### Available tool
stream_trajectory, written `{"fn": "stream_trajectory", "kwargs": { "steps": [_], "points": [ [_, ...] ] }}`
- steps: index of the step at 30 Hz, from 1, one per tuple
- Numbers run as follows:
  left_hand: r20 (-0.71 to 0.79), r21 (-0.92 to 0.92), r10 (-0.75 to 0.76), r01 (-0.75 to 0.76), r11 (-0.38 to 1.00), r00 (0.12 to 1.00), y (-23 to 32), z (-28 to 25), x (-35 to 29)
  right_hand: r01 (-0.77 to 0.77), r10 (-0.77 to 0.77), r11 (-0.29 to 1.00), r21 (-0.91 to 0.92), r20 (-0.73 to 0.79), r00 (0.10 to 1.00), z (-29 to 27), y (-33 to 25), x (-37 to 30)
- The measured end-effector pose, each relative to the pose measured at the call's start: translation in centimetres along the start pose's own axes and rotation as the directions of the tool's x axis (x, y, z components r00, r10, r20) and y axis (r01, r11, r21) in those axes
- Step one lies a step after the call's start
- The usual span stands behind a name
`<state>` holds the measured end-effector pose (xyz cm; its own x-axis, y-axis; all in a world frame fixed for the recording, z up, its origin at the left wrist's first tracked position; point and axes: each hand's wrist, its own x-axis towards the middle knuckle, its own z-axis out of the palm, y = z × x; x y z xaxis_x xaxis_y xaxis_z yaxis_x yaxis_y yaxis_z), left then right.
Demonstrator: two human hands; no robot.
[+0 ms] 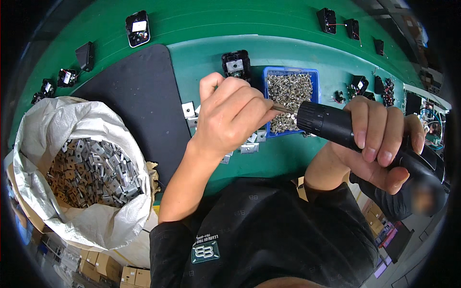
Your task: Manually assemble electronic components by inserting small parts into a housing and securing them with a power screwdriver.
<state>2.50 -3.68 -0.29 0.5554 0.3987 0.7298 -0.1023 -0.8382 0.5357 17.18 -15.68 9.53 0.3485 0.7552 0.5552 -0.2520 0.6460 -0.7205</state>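
My right hand (pixel 382 132) wraps round a black electric screwdriver (pixel 324 122), held level above the table with its bit (pixel 284 109) pointing left. The fingers of my left hand (pixel 229 113) are closed at the bit's tip; what they pinch, if anything, is hidden. Beyond that hand lies a black plastic housing (pixel 244 60) with a metal plate in it. Behind the bit stands a blue tray (pixel 316 86) of small silver screws. Several flat metal clips (pixel 249 148) lie on the table beside and below my left hand.
At the left stands an open white sack (pixel 36 129) of metal clips, next to a dark mat (pixel 139 96). A green belt (pixel 201 21) along the far side carries black devices, including a housing (pixel 138 29). More black parts (pixel 359 84) lie right of the tray.
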Motion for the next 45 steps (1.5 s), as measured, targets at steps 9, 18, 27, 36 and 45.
{"fn": "stream_trajectory", "kwargs": {
  "steps": [9, 18, 27, 36, 45],
  "points": [
    [0.186, 0.075, -0.119, 0.106, 0.991, 0.975, -0.8, -2.1, 0.8, -0.036, 0.036, 0.999, -0.006, -0.055, 0.998, 0.1, 1.4, -0.2],
    [0.422, 0.161, -0.387, 0.353, 0.922, 0.820, -3.5, -3.4, -0.1, 0.075, -0.084, 0.990, -0.118, -0.076, 0.994, 0.0, 5.5, 0.8],
    [0.436, 0.128, -0.388, 0.371, 0.920, 0.812, -3.9, -2.7, -0.5, 0.095, -0.134, 0.975, -0.202, -0.188, 0.973, 0.0, 8.1, 1.4],
    [0.386, 0.118, -0.411, 0.398, 0.910, 0.826, -4.1, -2.4, 0.0, 0.076, -0.117, 0.974, -0.215, -0.186, 0.976, -0.1, 8.3, 1.4],
    [0.391, 0.123, -0.430, 0.417, 0.900, 0.814, -4.1, -2.3, 0.1, 0.064, -0.101, 0.976, -0.209, -0.169, 0.980, 0.0, 8.4, 1.4]
  ]
}}
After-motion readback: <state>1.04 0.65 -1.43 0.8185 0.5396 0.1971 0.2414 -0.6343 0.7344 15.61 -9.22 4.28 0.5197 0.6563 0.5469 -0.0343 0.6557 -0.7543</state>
